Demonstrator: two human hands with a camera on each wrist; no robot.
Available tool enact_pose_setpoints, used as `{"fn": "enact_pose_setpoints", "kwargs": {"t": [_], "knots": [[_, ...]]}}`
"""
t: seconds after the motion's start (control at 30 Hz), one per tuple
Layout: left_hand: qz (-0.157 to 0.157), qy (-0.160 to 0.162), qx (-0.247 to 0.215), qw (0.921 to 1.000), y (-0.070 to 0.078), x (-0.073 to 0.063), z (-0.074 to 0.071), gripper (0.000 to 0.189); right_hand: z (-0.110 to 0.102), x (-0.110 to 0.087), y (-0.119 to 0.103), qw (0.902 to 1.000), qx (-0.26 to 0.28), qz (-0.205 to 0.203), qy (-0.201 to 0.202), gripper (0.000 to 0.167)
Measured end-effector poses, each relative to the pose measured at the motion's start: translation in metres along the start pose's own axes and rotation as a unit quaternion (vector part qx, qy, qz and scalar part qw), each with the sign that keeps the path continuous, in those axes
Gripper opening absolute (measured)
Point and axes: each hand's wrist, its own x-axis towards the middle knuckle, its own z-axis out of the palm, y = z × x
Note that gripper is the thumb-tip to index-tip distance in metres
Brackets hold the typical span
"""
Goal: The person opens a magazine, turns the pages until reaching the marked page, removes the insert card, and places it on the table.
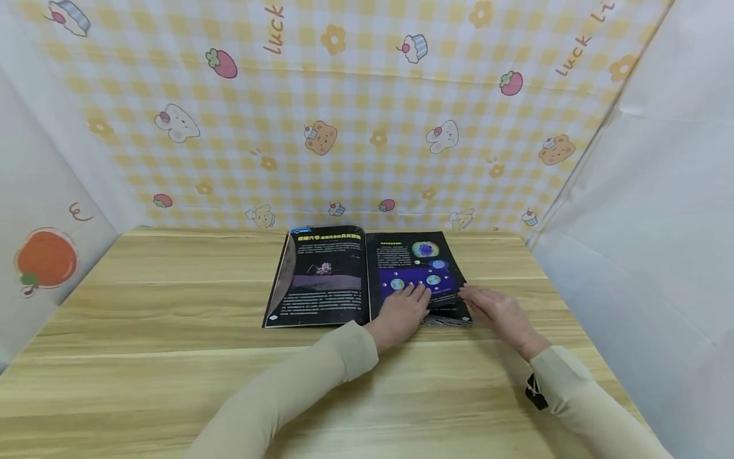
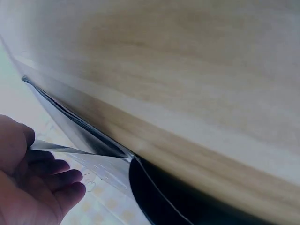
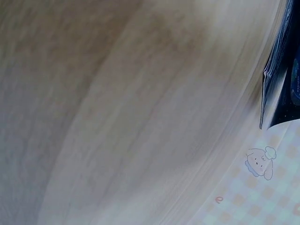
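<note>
An open magazine (image 1: 327, 274) with black pages lies on the table, printed with text, a spacecraft picture and planet diagrams. My left hand (image 1: 400, 312) rests on the lower part of its right page (image 1: 401, 252), fingers straight and spread. At that page's lower outer corner, my right hand (image 1: 497, 312) pinches the paper and lifts it a little, baring the stacked sheet edges (image 1: 447, 321). In the left wrist view, thumb and fingers (image 2: 65, 180) hold a raised sheet (image 2: 75, 149). The right wrist view catches the magazine's edge (image 3: 269, 79) but no hand.
The wooden table (image 1: 172, 370) extends around the magazine on all sides. Behind it hangs a yellow checked cloth (image 1: 367, 185) with cartoon prints, and a plain white cloth (image 1: 648, 255) hangs at the right. A small black device (image 1: 536, 392) sits at the right wrist.
</note>
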Motion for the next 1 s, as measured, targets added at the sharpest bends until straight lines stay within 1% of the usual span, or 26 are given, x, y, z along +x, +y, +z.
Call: {"fn": "enact_pose_setpoints", "kwargs": {"t": [0.07, 0.2, 0.3, 0.33, 0.4, 0.5, 0.63, 0.73, 0.8, 0.87, 0.93, 1.0], "knots": [[0.001, 0.01, 0.006, 0.9999, -0.001, 0.001, 0.001, 0.045, 0.0, 0.0, 0.0, 1.0, -0.001, 0.006, -0.003, 0.036], [0.001, 0.002, 0.023, 0.9997, -0.004, 0.003, 0.001, 0.047, 0.0, 0.0, 0.001, 0.9997, 0.007, 0.021, 0.004, 0.041], [0.0, -0.01, 0.025, 0.9996, -0.007, 0.004, 0.001, 0.052, 0.001, -0.001, 0.003, 0.9993, 0.011, 0.033, 0.015, 0.047], [-0.001, -0.009, 0.024, 0.9997, -0.008, 0.004, 0.002, 0.054, 0.002, -0.002, 0.003, 0.9991, 0.011, 0.036, 0.019, 0.048], [-0.001, -0.003, 0.023, 0.9997, -0.009, 0.005, 0.003, 0.056, 0.002, -0.003, 0.003, 0.9988, 0.011, 0.042, 0.022, 0.049], [0.001, 0.011, 0.016, 0.9998, -0.01, 0.006, 0.004, 0.061, 0.001, -0.003, 0.003, 0.9983, 0.014, 0.053, 0.02, 0.046], [0.006, 0.039, 0.012, 0.9991, -0.011, 0.008, 0.006, 0.07, 0.0, -0.003, 0.003, 0.9964, 0.021, 0.082, 0.004, 0.043], [0.013, 0.069, 0.027, 0.9972, -0.012, 0.01, 0.008, 0.075, 0.001, -0.005, 0.003, 0.9929, 0.035, 0.106, -0.04, 0.042], [0.017, 0.084, 0.043, 0.9954, -0.013, 0.011, 0.009, 0.076, 0.002, -0.007, 0.003, 0.9883, 0.049, 0.116, -0.086, 0.043], [0.019, 0.095, 0.07, 0.9928, -0.014, 0.012, 0.01, 0.074, 0.004, -0.008, 0.003, 0.981, 0.065, 0.12, -0.138, 0.047], [0.019, 0.095, 0.103, 0.9899, -0.015, 0.013, 0.01, 0.07, 0.005, -0.009, 0.003, 0.9719, 0.08, 0.121, -0.185, 0.052], [0.02, 0.087, 0.14, 0.986, -0.015, 0.014, 0.009, 0.066, 0.006, -0.01, 0.003, 0.9627, 0.095, 0.123, -0.221, 0.056]]}}
